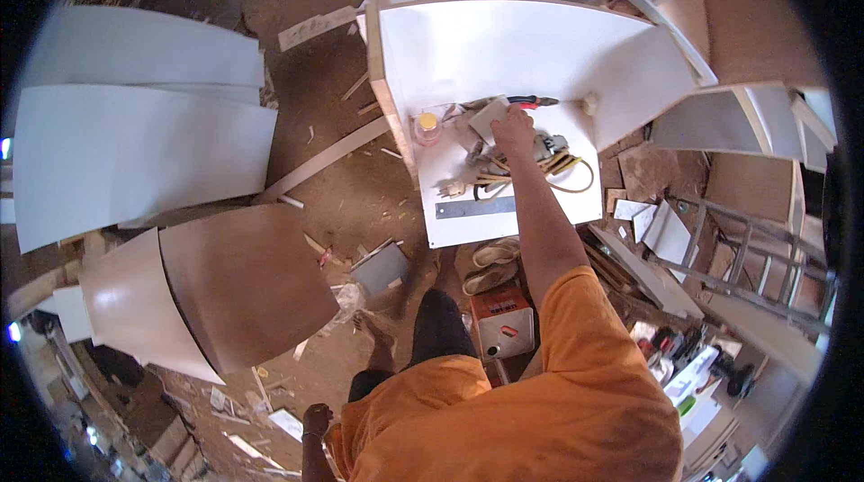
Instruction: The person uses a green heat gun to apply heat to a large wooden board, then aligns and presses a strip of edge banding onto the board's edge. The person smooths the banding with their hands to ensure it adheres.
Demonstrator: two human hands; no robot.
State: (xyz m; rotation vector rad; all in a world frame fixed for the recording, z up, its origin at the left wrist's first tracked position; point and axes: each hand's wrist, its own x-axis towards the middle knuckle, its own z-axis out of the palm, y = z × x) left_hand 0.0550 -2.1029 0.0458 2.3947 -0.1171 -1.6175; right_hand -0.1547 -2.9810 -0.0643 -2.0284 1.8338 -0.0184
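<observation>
My right arm stretches forward over a white panel (pixel 558 205) inside an open white cabinet carcass. At its end, my right hand (pixel 513 133) is closed on the edge of a pale rectangular block (pixel 487 119). Just beyond it lie red-and-black handled pliers (pixel 533 101). A power tool with a coiled yellowish cord (pixel 490 183) lies beside the wrist, partly hidden by the arm. Nearer me is a metal ruler (pixel 475 207). A clear jar with a yellow lid (pixel 427 128) stands to the left. My left hand (pixel 317 419) hangs low at my side, its fingers too dark to make out.
White boards (pixel 144 158) and curved brown sheets (pixel 243 288) stand on the left. Below the cabinet are sandals (pixel 490 277) and a red-and-white can (pixel 504 327). Offcuts litter the dirt floor. At right are a ladder-like frame (pixel 742 257) and more cabinet parts.
</observation>
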